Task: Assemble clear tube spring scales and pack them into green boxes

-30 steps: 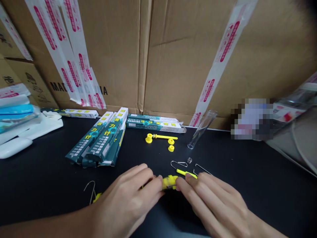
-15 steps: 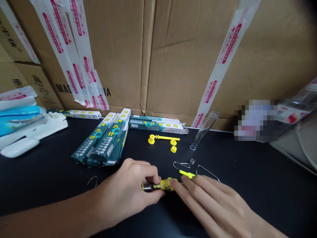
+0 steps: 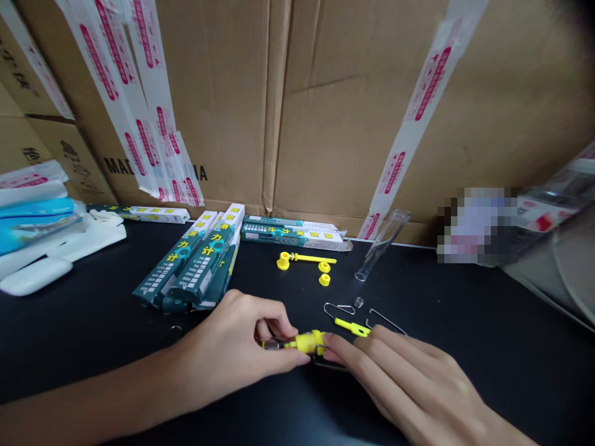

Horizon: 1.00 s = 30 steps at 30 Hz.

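Note:
My left hand [image 3: 246, 341] is closed around a partly built spring scale [image 3: 307, 342], its yellow end pointing right and a dark, shiny part showing between the fingers. The fingertips of my right hand [image 3: 395, 371] pinch that yellow end, where a bent metal wire [image 3: 329, 364] sticks out; how the wire is fixed is hidden. Just beyond the right fingers lie a flat yellow strip [image 3: 351, 326], a hook-shaped wire [image 3: 338, 308], a small coil spring [image 3: 359, 302] and another bent wire [image 3: 385, 321]. Behind my left wrist, a thin hook [image 3: 175, 328] is mostly covered.
Yellow caps [image 3: 324, 280] and a yellow rod [image 3: 313, 259] lie mid-table, with a clear tube [image 3: 383, 244] to their right. Green-and-white boxes [image 3: 199, 266] are stacked at left centre. A cardboard wall [image 3: 325, 124] closes off the back; plastic packages [image 3: 37, 217] lie at the far left.
Both hands have shifted slightly, and the spring scale's yellow end has tilted up a little. The bent wire below it now shows more; the hook by my left wrist is more covered.

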Tool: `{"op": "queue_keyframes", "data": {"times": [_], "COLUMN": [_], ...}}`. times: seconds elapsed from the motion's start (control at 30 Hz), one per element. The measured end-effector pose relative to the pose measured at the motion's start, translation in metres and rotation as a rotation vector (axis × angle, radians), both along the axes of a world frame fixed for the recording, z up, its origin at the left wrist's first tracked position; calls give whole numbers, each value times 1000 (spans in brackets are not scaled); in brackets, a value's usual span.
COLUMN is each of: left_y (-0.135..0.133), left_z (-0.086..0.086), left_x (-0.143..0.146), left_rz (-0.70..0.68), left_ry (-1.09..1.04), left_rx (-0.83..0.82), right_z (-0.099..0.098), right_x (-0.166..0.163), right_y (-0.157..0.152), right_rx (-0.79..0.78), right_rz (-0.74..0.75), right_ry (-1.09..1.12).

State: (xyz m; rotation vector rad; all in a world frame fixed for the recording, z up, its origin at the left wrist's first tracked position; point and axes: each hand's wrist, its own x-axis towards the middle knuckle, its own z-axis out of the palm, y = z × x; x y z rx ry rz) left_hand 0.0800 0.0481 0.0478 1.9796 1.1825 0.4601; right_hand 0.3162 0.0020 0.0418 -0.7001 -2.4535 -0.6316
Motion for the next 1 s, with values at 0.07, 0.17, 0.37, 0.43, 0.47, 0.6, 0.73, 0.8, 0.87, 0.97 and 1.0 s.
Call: {"op": "queue_keyframes", "data": {"times": [0.07,0.17,0.37,0.43,0.47,0.6,0.73,0.8,0.87,0.97,1.0], "left_y": [5,11,13,11,11,10,11,10,9,7,7], "left_z": [3,4,3,3,4,5,5,5,5,3,3], "left_x": [-1,-2,-2,-1,-1,0,0,0,0,-1,-1], "left_rz": [-10,-35,-71,-57,-53,-48,-51,-54,-60,-71,-74], "left_ry": [-4,-62,-145,-137,-132,-131,-122,-115,-101,-93,-97], "left_rx": [-76,-192,-259,-254,-257,-268,-274,-269,-235,-207,-213], "right_z": [-7,-14,-19,-19,-19,-17,-17,-16,-16,-14,-13], "right_x": [3,4,-4,-6,-7,-5,-3,-5,-8,-14,-16], "right_y": [2,3,3,3,3,2,2,2,2,1,0], "right_rx": [-40,-62,-89,-118,-128,-128,-96,-83,-73,-116,-164], "right_rz": [-6,-30,-90,-107,-113,-93,-81,-98,-110,-123,-130], "right_ry": [46,116,215,254,264,238,217,214,204,175,174]}}
